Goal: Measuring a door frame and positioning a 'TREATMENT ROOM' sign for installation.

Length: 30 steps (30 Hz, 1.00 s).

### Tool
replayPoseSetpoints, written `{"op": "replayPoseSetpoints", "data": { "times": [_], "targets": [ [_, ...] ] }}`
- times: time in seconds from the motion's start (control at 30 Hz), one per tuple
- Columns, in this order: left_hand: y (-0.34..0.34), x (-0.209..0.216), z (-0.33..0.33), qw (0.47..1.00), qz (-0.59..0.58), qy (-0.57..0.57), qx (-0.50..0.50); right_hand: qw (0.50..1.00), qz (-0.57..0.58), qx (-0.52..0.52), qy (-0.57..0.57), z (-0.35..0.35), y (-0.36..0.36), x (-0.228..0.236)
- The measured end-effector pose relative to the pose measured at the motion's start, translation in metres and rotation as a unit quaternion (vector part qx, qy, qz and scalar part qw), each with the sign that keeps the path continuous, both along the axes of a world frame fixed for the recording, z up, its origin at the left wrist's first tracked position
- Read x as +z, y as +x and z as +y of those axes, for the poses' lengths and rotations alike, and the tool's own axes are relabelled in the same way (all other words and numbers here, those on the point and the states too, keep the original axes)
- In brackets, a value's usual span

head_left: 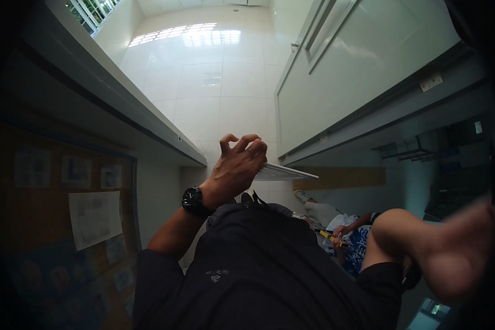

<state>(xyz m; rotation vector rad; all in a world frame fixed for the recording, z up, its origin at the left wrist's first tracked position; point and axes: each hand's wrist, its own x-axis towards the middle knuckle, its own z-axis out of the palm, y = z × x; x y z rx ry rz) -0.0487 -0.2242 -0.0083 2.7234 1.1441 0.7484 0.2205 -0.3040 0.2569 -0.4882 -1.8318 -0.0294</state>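
Observation:
My left hand point(241, 165), with a black watch on its wrist, is raised in front of my chest. Its fingers are bent around the near end of a thin, flat white panel point(286, 174), seen almost edge-on. The hand partly covers the panel, so its exact kind does not show. My right hand point(461, 247) is lifted close to the camera at the far right. Motion smears its fingers, and whether anything is in them cannot be made out.
A doorway lies ahead, with a pale door point(363, 60) swung open on the right and a door frame point(165, 140) on the left. Papers hang on a notice board point(55, 220). At my right, another person point(357, 236) holds a yellow-and-black tool point(331, 238).

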Motion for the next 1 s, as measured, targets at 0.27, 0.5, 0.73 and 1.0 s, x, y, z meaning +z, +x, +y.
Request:
{"op": "replayPoseSetpoints", "data": {
  "times": [0.27,0.5,0.73,1.0],
  "targets": [
    [0.007,0.005,0.006,1.000,-0.013,0.000,0.001,0.867,-0.363,-0.204,-0.273,0.059,-0.059,-0.223],
    [0.006,-0.003,0.008,0.999,-0.017,0.008,0.035,0.865,-0.384,-0.207,-0.248,0.070,-0.061,-0.240],
    [-0.007,0.017,0.014,0.995,-0.063,-0.015,0.075,0.886,-0.343,-0.198,-0.239,0.083,-0.063,-0.235],
    [-0.064,-0.039,0.006,0.556,-0.728,-0.401,-0.010,0.893,-0.351,-0.203,-0.197,0.086,-0.064,-0.147]
  ]
}}
